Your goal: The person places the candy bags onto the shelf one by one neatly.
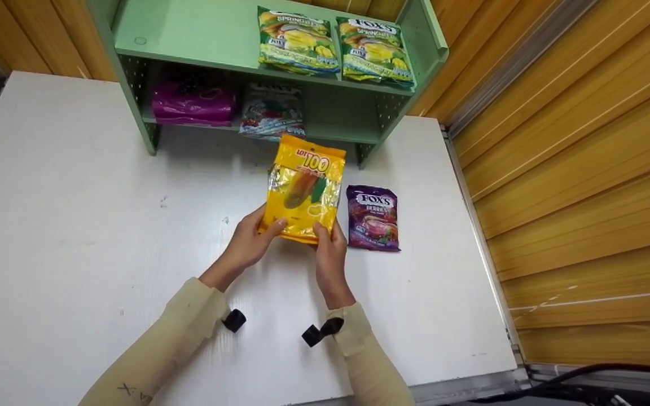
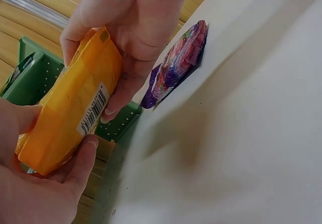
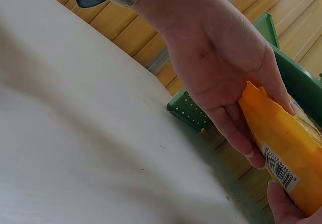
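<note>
A yellow candy bag marked "LOT 100" is held up between both hands in the head view, its front facing up. My left hand grips its lower left corner, thumb on the front. The lower right corner is pinched by my right hand, thumb also on the front. Both wrist views show fingers under the bag, near a barcode on its back. To the right of my right hand, a purple Fox's Berries bag lies flat on the white table.
Beyond the hands stands a green two-tier shelf. Two green-yellow Fox's bags lie on its top tier. Its lower tier holds a magenta package and a pale blue Fox's bag. Wood-patterned walls bound the table.
</note>
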`<state>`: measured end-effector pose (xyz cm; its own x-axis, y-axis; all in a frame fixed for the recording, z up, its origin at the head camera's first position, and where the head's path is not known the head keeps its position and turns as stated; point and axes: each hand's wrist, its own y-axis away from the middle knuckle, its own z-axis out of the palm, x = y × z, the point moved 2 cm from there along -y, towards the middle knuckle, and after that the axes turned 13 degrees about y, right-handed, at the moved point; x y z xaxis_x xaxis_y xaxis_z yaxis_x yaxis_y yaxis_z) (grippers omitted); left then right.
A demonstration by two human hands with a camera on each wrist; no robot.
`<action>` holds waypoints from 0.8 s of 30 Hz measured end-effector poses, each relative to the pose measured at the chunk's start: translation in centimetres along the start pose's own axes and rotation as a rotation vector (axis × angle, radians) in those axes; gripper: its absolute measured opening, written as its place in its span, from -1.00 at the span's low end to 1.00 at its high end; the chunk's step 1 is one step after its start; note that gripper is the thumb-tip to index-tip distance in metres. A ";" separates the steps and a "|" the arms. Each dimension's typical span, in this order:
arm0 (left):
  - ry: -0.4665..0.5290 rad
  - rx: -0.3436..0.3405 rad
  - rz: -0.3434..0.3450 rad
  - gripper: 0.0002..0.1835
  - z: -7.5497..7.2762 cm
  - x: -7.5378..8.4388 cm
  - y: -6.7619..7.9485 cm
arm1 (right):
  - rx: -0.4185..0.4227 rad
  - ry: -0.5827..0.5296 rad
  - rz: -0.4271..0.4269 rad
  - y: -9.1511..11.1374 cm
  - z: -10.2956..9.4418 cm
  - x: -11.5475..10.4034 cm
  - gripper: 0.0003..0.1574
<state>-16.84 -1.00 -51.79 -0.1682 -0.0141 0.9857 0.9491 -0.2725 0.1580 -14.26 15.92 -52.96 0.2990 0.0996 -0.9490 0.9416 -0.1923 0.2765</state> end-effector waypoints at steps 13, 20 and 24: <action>0.025 0.004 0.003 -0.50 1.0 1.0 -1.7 | 0.059 -0.074 0.000 -1.1 -0.8 -1.0 -0.34; 0.052 -0.011 -0.016 -0.46 1.5 1.4 -2.7 | 0.074 -0.106 -0.036 -1.9 -1.5 -1.6 -0.34; 0.078 -0.009 -0.026 -0.46 1.8 1.5 -3.3 | 0.082 -0.097 -0.038 -2.5 -1.9 -1.9 -0.31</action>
<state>-19.78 1.59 -50.76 -0.2136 -0.0817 0.9735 0.9417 -0.2823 0.1829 -16.86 18.05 -51.54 0.2431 0.0147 -0.9699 0.9350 -0.2696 0.2303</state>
